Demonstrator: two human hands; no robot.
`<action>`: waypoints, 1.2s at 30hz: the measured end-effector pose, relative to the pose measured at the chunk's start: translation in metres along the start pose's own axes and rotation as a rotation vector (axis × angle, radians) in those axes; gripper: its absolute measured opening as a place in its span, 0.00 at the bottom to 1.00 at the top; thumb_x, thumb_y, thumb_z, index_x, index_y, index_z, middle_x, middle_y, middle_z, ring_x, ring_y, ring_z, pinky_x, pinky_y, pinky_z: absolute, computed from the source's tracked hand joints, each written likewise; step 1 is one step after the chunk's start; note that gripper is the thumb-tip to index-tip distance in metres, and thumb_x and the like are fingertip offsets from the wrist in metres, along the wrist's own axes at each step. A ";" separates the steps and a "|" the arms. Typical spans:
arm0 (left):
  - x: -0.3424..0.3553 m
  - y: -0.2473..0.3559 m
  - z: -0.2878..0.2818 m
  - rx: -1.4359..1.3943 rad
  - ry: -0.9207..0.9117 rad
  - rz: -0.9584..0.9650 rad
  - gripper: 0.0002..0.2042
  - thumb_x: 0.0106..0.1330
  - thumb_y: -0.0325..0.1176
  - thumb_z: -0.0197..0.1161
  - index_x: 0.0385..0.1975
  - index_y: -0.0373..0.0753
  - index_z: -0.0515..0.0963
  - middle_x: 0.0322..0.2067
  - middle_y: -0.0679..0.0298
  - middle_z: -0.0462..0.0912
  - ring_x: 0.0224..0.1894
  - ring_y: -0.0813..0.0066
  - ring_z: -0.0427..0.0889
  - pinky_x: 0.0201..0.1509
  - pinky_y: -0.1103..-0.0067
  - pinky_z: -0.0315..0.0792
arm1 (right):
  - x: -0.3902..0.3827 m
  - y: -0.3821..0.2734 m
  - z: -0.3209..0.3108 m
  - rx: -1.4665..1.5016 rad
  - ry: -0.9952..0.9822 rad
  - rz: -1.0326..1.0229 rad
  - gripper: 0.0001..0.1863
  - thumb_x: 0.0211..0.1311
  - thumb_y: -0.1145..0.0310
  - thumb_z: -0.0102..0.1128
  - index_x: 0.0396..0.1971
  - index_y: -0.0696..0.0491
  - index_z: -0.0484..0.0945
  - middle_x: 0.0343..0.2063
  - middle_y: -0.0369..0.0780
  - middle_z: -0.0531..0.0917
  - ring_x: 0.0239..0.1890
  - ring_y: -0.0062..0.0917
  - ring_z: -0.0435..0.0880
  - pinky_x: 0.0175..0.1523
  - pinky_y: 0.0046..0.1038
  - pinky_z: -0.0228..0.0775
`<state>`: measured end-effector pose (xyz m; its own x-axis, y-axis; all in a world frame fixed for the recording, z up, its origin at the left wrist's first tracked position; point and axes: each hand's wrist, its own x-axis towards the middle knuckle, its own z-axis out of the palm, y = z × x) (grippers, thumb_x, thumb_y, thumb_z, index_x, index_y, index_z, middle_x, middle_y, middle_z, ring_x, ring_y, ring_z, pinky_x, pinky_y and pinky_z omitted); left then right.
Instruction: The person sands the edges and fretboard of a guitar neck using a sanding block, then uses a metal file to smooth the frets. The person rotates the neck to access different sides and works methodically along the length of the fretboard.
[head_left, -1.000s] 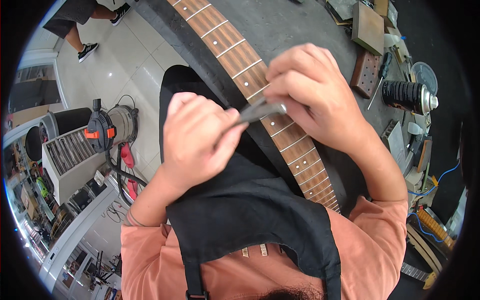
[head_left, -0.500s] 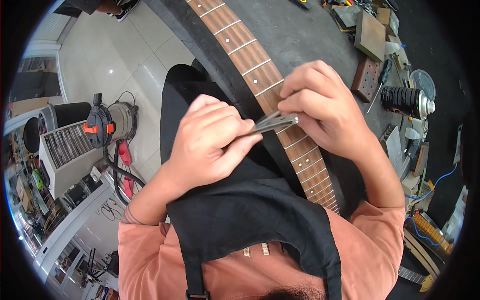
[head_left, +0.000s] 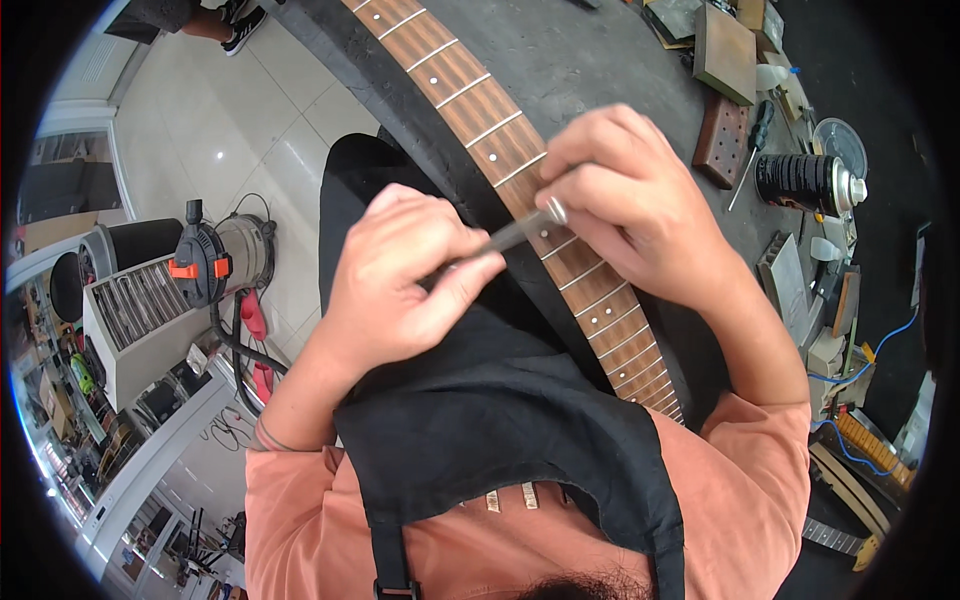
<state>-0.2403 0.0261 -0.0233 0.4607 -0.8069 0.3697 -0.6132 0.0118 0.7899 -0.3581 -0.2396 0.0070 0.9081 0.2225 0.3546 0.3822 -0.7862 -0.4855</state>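
A slim metal feeler gauge set (head_left: 515,236), blurred by motion, bridges the gap between my two hands above the fretboard. My left hand (head_left: 400,275) is closed, pinching one end between thumb and fingers. Curled around the rounded, shiny far end are the fingers of my right hand (head_left: 635,205); its fingertips are partly hidden. Below the hands a guitar neck with a brown wooden fretboard (head_left: 612,290), silver frets and white dot inlays runs diagonally from upper left to lower right, on a dark grey bench.
On the bench (head_left: 590,60) at right are a wooden block (head_left: 725,55), a brown drilled block (head_left: 722,140), a screwdriver (head_left: 762,125) and a black spray can (head_left: 800,183). A vacuum cleaner (head_left: 235,255) stands on the tiled floor at left. Another person's shoe (head_left: 243,32) shows at upper left.
Both hands and the feeler gauge set have shifted slightly left. The set's splayed metal strips now look closer together, though blurred. The whole view has shifted a little.
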 end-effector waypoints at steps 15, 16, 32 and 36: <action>0.013 -0.004 0.005 0.195 0.172 -0.010 0.07 0.65 0.25 0.83 0.34 0.36 0.88 0.27 0.62 0.86 0.31 0.60 0.86 0.46 0.66 0.75 | 0.014 0.016 0.003 -0.003 0.042 -0.021 0.08 0.64 0.77 0.78 0.40 0.53 0.87 0.49 0.40 0.87 0.53 0.42 0.85 0.61 0.42 0.78; 0.013 -0.003 0.005 0.219 0.168 -0.019 0.07 0.65 0.25 0.83 0.34 0.36 0.88 0.27 0.62 0.86 0.31 0.60 0.87 0.47 0.66 0.75 | 0.019 0.020 0.004 0.004 0.049 -0.031 0.08 0.63 0.77 0.78 0.40 0.53 0.87 0.49 0.40 0.87 0.53 0.42 0.85 0.60 0.42 0.78; 0.016 0.003 0.010 -0.022 -0.042 -0.007 0.10 0.61 0.19 0.84 0.33 0.32 0.85 0.29 0.61 0.85 0.32 0.64 0.80 0.44 0.70 0.75 | -0.011 0.017 -0.006 0.019 0.039 -0.025 0.15 0.57 0.80 0.79 0.44 0.53 0.89 0.48 0.38 0.87 0.58 0.43 0.85 0.66 0.45 0.78; 0.019 0.000 0.013 -0.010 0.070 -0.128 0.08 0.66 0.25 0.83 0.32 0.38 0.87 0.23 0.66 0.80 0.25 0.69 0.75 0.43 0.70 0.71 | -0.002 0.023 -0.003 -0.017 0.069 -0.030 0.13 0.59 0.78 0.79 0.43 0.53 0.89 0.48 0.39 0.87 0.56 0.42 0.85 0.64 0.45 0.77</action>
<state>-0.2398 0.0032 -0.0222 0.5783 -0.7594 0.2982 -0.5401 -0.0823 0.8376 -0.3512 -0.2598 -0.0025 0.8821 0.2070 0.4232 0.4059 -0.7898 -0.4599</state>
